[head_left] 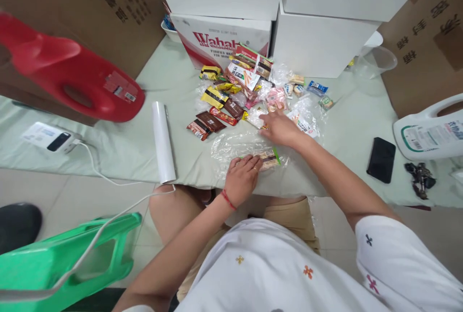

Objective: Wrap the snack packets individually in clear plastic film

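My left hand (243, 177) lies flat, fingers together, over the left end of a snack packet (269, 158) with a green edge and light biscuit-like contents. Under that packet a clear plastic bag (226, 150) is spread near the table's front edge. My right hand (280, 129) is at the near side of a snack pile, its thumb and fingers around a small white-and-yellow snack packet (255, 118), partly hidden. Close by lie a red wafer packet (223, 115), brown packets (210, 121), yellow packets (214, 97) and a pink packet (277, 98).
Behind the pile stand a Wahaha carton (222, 37) and white boxes (311, 42). To the left are a white roll (163, 141), a red jug (72, 71) and a cabled white device (52, 138). Rightward lie a black phone (381, 160), keys (420, 180) and a white jug (432, 128).
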Available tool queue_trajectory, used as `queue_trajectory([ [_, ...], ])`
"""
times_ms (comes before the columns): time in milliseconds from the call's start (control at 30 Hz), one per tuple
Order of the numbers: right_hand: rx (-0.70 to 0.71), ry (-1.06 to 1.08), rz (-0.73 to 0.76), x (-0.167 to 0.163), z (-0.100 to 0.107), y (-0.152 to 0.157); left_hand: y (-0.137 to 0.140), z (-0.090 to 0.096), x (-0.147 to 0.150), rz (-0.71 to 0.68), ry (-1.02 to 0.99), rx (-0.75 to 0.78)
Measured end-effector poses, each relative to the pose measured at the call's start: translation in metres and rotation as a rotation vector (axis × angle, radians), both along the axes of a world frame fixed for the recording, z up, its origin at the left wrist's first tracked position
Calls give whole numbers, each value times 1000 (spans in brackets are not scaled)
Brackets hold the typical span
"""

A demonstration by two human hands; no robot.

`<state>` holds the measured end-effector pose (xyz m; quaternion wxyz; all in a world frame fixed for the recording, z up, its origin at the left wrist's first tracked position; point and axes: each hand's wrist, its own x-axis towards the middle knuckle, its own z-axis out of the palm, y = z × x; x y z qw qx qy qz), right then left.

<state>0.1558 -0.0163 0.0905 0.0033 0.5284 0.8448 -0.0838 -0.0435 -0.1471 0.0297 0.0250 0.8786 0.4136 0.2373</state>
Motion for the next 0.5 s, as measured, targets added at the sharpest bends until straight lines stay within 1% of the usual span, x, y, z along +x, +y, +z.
queue_trajectory([
  [67, -74, -81, 94, -18, -11, 17, 6, -10, 1, 12, 32, -42],
  [133, -104, -94, 151, -26, -20, 32, 9, -15, -2, 6, 42, -76],
  [200, -154, -4, 228, -25, -22, 43, 9, -16, -4, 3, 40, -108],
  [300, -170, 211, 342, -16, -15, 50, 7, -14, -5, 9, 25, -149],
  [400, -140, 317, 427, -8, -3, 34, 6, -13, -5, 22, 10, -184],
  [500, -86, 257, 459, -1, 1, -6, 9, -14, -4, 43, -16, -223],
])
